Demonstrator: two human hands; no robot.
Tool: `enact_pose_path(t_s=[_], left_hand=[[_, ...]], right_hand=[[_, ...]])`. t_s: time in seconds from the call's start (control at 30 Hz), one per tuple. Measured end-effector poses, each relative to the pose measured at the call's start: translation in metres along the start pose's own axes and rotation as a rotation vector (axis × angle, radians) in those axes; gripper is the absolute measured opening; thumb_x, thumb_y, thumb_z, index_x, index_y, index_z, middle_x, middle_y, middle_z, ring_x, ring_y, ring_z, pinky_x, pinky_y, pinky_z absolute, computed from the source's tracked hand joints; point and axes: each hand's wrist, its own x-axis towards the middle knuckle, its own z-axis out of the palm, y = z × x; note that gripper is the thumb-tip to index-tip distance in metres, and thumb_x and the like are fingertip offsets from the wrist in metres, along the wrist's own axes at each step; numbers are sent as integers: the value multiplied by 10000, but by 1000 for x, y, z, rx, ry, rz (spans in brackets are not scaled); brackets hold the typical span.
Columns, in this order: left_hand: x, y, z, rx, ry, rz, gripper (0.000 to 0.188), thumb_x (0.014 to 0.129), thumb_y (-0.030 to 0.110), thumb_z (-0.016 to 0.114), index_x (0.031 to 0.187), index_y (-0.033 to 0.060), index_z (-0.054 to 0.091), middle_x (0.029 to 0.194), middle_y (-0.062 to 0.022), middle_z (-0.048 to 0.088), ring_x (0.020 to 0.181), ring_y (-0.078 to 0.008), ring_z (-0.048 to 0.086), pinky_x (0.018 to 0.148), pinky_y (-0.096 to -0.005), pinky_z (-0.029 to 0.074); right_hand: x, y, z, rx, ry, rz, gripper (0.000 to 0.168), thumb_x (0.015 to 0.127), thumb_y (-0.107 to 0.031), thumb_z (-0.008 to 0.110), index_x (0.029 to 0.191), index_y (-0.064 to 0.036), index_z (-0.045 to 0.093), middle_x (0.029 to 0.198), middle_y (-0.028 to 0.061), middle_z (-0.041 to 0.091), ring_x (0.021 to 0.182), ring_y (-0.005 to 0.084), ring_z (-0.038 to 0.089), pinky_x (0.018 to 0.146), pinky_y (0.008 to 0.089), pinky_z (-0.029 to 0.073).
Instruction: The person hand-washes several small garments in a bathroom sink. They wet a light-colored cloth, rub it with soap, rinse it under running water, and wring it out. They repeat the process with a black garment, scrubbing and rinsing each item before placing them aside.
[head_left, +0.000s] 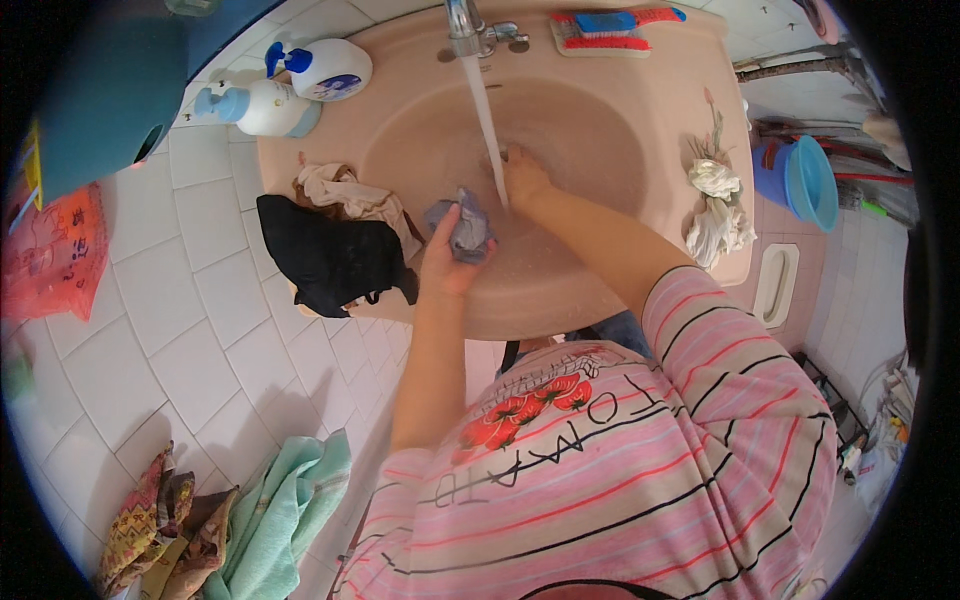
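Observation:
Water runs from the chrome faucet (466, 34) into the pink ceramic sink (420, 127). My left hand (448, 262) grips a wet, bunched grey-blue cloth (472, 231) over the left part of the basin. Down in the basin, beside the stream, is my right hand (523, 180); its fingers are bent and partly under water, and whether they hold anything cannot be made out. A black cloth (330, 251) drapes over the sink's left rim, against a crumpled beige cloth (349, 191).
Two pump bottles (334, 71) (274, 109) stand at the back left. A brush with a blue and red handle (619, 21) lies behind the basin. Crumpled white cloths (716, 214) rest on the right ledge. Blue basins (814, 184) are beyond it; a green towel (289, 510) hangs lower left.

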Motion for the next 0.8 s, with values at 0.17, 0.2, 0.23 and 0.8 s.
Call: enact_pose_path(t_s=[0.17,0.2,0.23,0.8], left_hand=[[1,-6,5,-28,31,-2,266,783,255,646,1012,154,556,995,-42,579,925,-220,510,713,-401,414],[2,-8,5,-22,29,-5,252,790,272,636,1004,164,556,990,-25,577,921,-202,508,719,-399,408],[3,-10,4,-15,28,-13,239,798,288,626,996,175,556,986,-8,576,917,-185,505,725,-398,402],[45,-26,35,-191,-225,-13,382,909,413,344,1093,116,502,1047,-96,561,1025,-270,508,908,-467,374]], right_hand=[[-12,-7,-7,122,24,78,398,765,-250,563,1101,-38,531,1072,162,507,1072,343,472,885,410,414],[-9,-3,-1,95,72,87,381,768,-250,559,1086,-40,542,1097,161,502,1076,337,472,879,401,418],[-3,3,11,68,119,102,365,772,-250,554,1071,-41,553,1122,159,496,1079,331,472,873,393,422],[-35,-31,-67,322,214,-192,479,686,-328,689,1058,-55,558,930,211,555,861,370,548,750,422,455]])
